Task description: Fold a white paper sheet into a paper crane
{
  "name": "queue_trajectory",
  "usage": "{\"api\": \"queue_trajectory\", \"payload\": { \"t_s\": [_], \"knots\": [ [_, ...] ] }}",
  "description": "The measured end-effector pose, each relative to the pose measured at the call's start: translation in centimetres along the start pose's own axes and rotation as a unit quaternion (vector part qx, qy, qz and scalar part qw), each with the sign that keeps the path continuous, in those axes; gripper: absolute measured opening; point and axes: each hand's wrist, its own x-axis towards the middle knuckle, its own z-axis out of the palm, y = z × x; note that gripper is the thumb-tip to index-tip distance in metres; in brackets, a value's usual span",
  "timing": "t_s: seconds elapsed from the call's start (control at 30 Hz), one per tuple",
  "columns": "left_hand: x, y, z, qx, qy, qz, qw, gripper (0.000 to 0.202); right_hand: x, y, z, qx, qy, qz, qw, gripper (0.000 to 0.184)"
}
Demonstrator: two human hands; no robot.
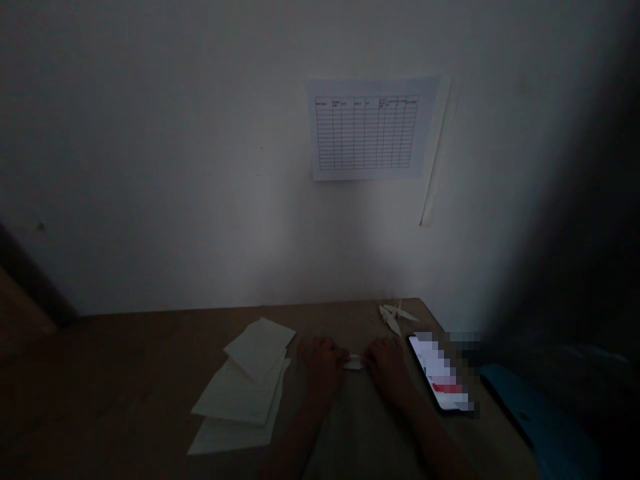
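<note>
A small folded piece of white paper (354,363) lies low over the tabletop between my two hands. My left hand (324,357) has its fingers closed on the paper's left end. On the opposite end, the fingers of my right hand (385,360) pinch it in the same way. Dim light hides the details of the folds. Several white sheets of paper (240,390) lie overlapping to the left of my left hand. Beyond my right hand, near the table's back corner, sit pointed folded paper shapes (393,317).
A phone (440,377) with a lit, partly blurred screen lies at the table's right edge. Past that edge is a blue object (540,413). The brown table (125,387) meets a white wall bearing a printed table sheet (367,133).
</note>
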Motion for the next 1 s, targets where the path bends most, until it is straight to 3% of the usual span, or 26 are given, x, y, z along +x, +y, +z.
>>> {"api": "queue_trajectory", "payload": {
  "t_s": [0.53, 1.0],
  "knots": [
    [0.0, 0.2, -1.0, -0.018, 0.006, -0.012, 1.000, 0.017, 0.1, 0.6, 0.1, 0.107, 0.012, 0.001, 0.994, 0.008],
    [0.1, 0.1, -0.6, -0.032, 0.028, -0.018, 0.999, 0.017, 0.9, -0.2, -1.4, 0.105, 0.014, 0.104, 0.989, 0.009]
  ]
}}
